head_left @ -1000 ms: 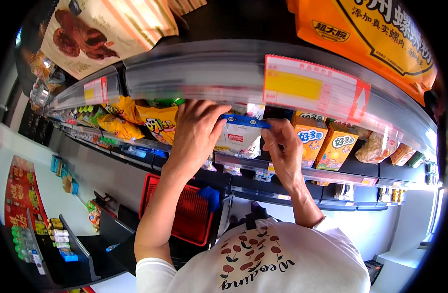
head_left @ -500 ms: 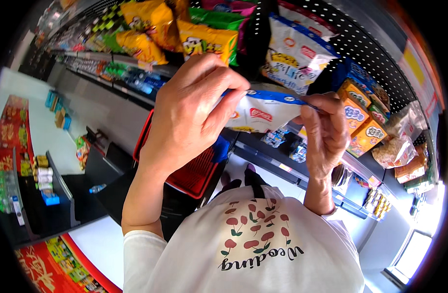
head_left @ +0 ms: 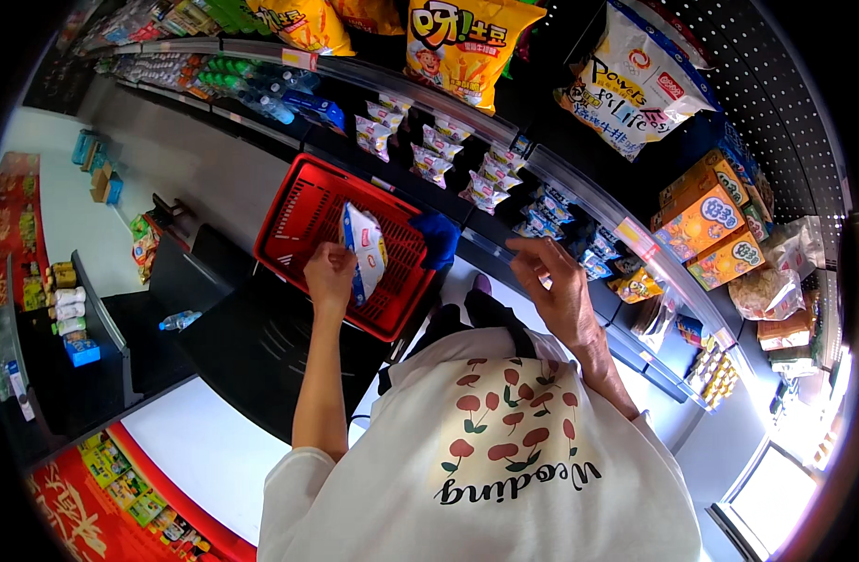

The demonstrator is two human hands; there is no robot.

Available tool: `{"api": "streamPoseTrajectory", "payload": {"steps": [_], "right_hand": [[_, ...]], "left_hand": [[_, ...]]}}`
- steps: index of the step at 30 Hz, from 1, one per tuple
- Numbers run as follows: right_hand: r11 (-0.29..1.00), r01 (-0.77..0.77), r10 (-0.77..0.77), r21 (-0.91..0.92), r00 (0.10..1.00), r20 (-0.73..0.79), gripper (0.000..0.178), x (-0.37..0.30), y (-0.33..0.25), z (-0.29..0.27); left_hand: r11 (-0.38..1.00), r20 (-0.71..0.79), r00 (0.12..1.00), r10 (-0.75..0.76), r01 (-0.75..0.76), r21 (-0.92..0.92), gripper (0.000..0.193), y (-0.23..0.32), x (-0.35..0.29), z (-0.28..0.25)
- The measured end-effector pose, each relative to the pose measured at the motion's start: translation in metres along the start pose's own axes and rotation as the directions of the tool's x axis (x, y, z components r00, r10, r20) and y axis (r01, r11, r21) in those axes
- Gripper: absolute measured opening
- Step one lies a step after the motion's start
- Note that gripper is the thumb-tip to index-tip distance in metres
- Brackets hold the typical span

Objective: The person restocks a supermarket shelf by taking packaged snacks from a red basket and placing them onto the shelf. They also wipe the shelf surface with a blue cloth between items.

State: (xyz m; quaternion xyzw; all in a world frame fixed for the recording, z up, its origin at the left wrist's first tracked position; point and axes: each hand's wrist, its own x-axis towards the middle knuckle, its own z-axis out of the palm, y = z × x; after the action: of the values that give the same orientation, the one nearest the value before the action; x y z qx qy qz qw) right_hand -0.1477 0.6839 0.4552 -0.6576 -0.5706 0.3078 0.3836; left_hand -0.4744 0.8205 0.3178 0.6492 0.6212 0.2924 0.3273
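Note:
A white and blue snack bag (head_left: pixel 369 248) hangs tilted inside the red plastic basket (head_left: pixel 303 173). My left hand (head_left: pixel 330 276) is at the basket's near side, its fingers pinched on the blue edge of the bag. My right hand (head_left: pixel 558 292) holds nothing; it is raised in front of the lower shelf, its fingers loosely bent and apart. A similar white and blue bag (head_left: pixel 640 80) stands on the upper shelf, beyond my right hand. Over the basket's right rim lies a dark blue cloth-like thing (head_left: pixel 437 242).
Yellow snack bags (head_left: pixel 467 51) line the upper shelf. Small snack packets (head_left: pixel 439 155) sit in rows below. The shelf edge (head_left: pixel 626 225) runs down toward orange boxes (head_left: pixel 701 225) at the right. A black surface (head_left: pixel 280 328) lies left of me, beside a bottle (head_left: pixel 178 320).
The snack bag was held between both hands before the shelf. My left hand has carried it down and left into the basket. My right hand has let go and moved lower.

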Motion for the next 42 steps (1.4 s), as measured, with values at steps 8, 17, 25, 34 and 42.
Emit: {"api": "streamPoseTrajectory", "payload": {"steps": [8, 17, 25, 34, 42], "right_hand": [[0.987, -0.134, 0.129, -0.089, 0.990, -0.065, 0.023, -0.022, 0.016, -0.001], [0.979, -0.152, 0.151, -0.138, 0.988, -0.023, 0.016, -0.028, 0.021, 0.009], [0.979, -0.151, 0.144, -0.138, 0.988, -0.060, 0.016, -0.031, 0.033, 0.006], [0.985, -0.077, 0.022, -0.153, 0.943, -0.332, 0.034, -0.006, 0.030, -0.058], [0.976, 0.069, -0.198, -0.207, 0.678, -0.708, 0.048, 0.054, 0.003, -0.136]], "left_hand": [[0.544, 0.219, 0.645, -0.732, 0.747, -0.382, 0.022, -0.207, 0.004, 0.103], [0.456, 0.340, 0.492, -0.801, 0.870, -0.185, 0.044, -0.363, -0.043, 0.163], [0.653, 0.282, 0.613, -0.738, 0.754, 0.070, 0.046, -0.294, -0.051, 0.127], [0.909, 0.166, 0.906, -0.390, 0.408, -0.086, 0.024, -0.188, -0.007, 0.075], [0.827, 0.372, 0.879, 0.299, -0.044, -0.561, 0.021, 0.190, 0.056, 0.075]]}}
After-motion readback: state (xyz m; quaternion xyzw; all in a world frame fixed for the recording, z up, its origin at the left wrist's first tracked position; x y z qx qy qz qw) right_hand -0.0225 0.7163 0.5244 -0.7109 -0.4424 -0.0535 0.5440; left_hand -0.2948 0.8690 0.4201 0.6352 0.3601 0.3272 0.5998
